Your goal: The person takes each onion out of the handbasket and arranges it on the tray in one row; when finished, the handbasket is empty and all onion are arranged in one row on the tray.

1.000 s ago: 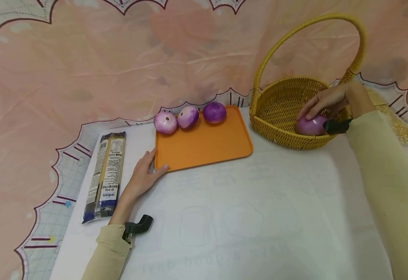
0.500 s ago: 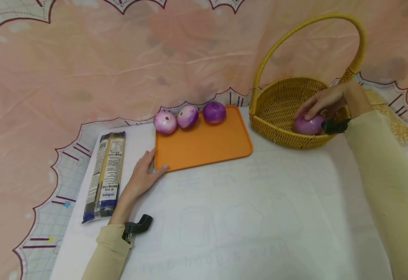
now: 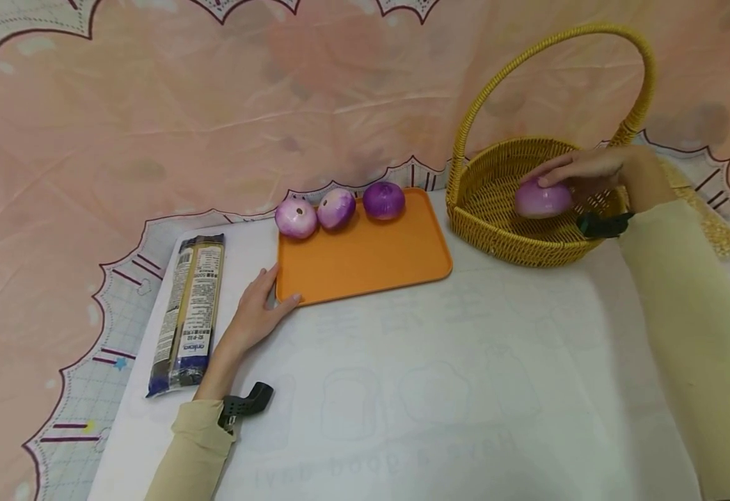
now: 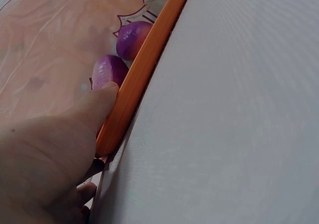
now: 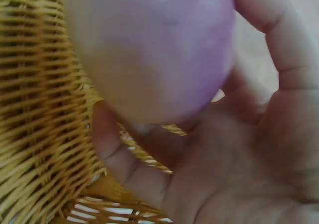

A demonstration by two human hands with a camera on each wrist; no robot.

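In the head view my right hand [image 3: 586, 170] grips a purple onion [image 3: 543, 200] over the inside of the yellow wicker basket [image 3: 496, 240]. The right wrist view shows the onion [image 5: 154, 50] held between thumb and fingers, with woven wall beside it. My left hand [image 3: 258, 313] rests at the near left corner of the orange tray [image 3: 365, 257], fingers straight along its side and thumb on its rim. Along the tray's far side sit three onions: a pale one [image 3: 296, 219], a half-pale one [image 3: 336, 209] and a dark purple one [image 3: 384, 201].
A long packet [image 3: 189, 313] of what looks like dry pasta lies left of the left forearm. The basket's tall handle [image 3: 552, 45] arches over it. Beyond the right forearm is a clear bag [image 3: 718, 226] of yellow kernels. A white cloth [image 3: 402, 390] covers the table.
My right hand has raised the onion from the near right part of the basket and shifted it slightly left. The left hand and tray stay where they were.
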